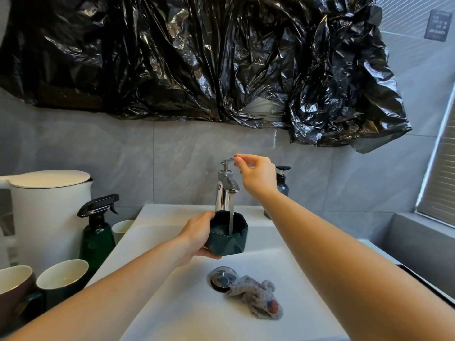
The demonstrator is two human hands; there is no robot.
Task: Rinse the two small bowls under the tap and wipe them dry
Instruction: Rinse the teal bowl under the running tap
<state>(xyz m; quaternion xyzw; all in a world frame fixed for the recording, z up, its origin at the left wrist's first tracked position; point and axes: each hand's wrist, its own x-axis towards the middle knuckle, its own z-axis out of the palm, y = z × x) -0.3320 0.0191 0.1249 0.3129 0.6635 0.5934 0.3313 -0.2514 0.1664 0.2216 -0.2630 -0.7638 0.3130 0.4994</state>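
Dark green faceted ceramic bowl [227, 233] under running chrome tap [225, 187], over white basin [172, 303]. Left hand [198, 233] grip clamped on bowl wall; right hand [256, 174] fingers pinched on tap lever. Bowl likely stiff, breakable, slick wet: hold wall and base.

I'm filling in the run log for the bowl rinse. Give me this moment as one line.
stage: rinsing | left hand: holds dark green bowl under running tap | right hand: on tap lever | cloth: in sink

You stood in a home bathroom: a white basin [172, 303] with chrome tap [225, 190], grey wall tiles [123, 156], a soap pump bottle [282, 180] and spray bottle [97, 232] indicated it.
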